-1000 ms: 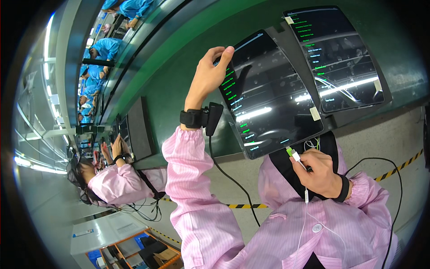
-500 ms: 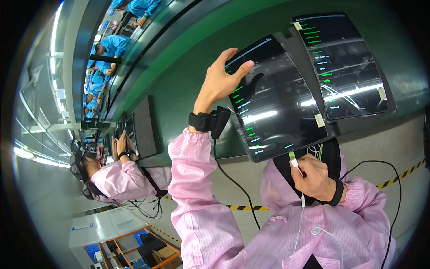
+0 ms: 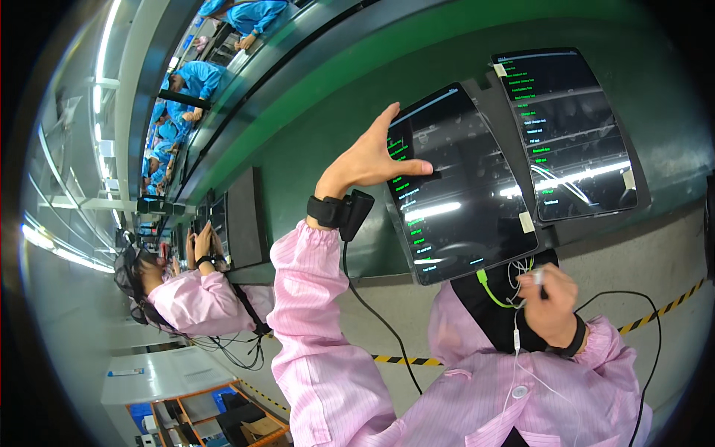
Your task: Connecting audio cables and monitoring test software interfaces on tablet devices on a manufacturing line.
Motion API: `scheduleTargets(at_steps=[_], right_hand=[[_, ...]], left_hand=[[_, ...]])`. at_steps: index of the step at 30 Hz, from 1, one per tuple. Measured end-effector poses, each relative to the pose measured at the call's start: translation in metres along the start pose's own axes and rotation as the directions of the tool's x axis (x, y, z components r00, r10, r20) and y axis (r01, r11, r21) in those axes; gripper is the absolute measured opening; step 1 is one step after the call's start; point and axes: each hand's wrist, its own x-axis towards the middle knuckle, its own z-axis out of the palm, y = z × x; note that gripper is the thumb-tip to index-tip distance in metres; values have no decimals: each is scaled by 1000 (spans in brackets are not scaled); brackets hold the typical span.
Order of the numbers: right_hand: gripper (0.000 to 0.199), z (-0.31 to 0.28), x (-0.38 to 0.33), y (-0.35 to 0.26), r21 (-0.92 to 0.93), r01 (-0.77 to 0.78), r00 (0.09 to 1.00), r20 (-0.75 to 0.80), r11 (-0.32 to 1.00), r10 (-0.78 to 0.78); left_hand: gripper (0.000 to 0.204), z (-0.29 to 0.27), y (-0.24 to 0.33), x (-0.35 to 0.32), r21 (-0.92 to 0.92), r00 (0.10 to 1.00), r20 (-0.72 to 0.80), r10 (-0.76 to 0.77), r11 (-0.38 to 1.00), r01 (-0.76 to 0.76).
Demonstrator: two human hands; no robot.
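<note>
A large black tablet [image 3: 465,194], its screen lit with a list of green and white lines, lies on the green bench. My left hand [image 3: 365,160] is at its left edge with fingers apart. Its thumb rests on or just over the screen. A green plug [image 3: 482,277] sits at the tablet's near edge, trailing a green cable. My right hand [image 3: 553,305], slightly blurred, is closed around a small white plug [image 3: 538,277], apart from the tablet. A white wire with a small inline piece [image 3: 516,341] hangs below that hand.
A second lit tablet [image 3: 570,141] lies on a dark mat to the right. Black cables [image 3: 383,324] run from my wristbands. At the left a co-worker in pink [image 3: 197,298] sits at the same bench [image 3: 298,201]; others in blue work beyond. An orange-framed shelf [image 3: 201,417] stands lower left.
My right hand has moved right, away from the tablet's near edge, with the white plug; the green plug stays at the edge. My left thumb has come lower on the screen.
</note>
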Motion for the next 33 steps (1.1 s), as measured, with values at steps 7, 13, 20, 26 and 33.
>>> scheduleTargets(at_steps=[7, 13, 20, 26, 33], right_hand=[[33, -51, -31, 42, 322, -329, 826, -357, 888, 435], [39, -105, -21, 51, 534, -282, 718, -434, 797, 544], [29, -106, -4, 39, 289, -472, 798, -260, 833, 543], [23, -103, 15, 31, 182, -517, 834, -113, 837, 540], [19, -117, 34, 50, -13, -285, 954, -99, 958, 283]], left_hand=[[129, 5, 3, 0, 194, 993, 106, 45, 979, -65], [102, -22, 15, 13, -93, 989, 93, -113, 988, 122], [92, -5, 100, 93, 101, 985, -75, 155, 984, -147], [83, 40, 141, 165, 170, 989, -23, 148, 975, -142], [81, 43, 155, 181, 224, 997, 76, 21, 974, -37]])
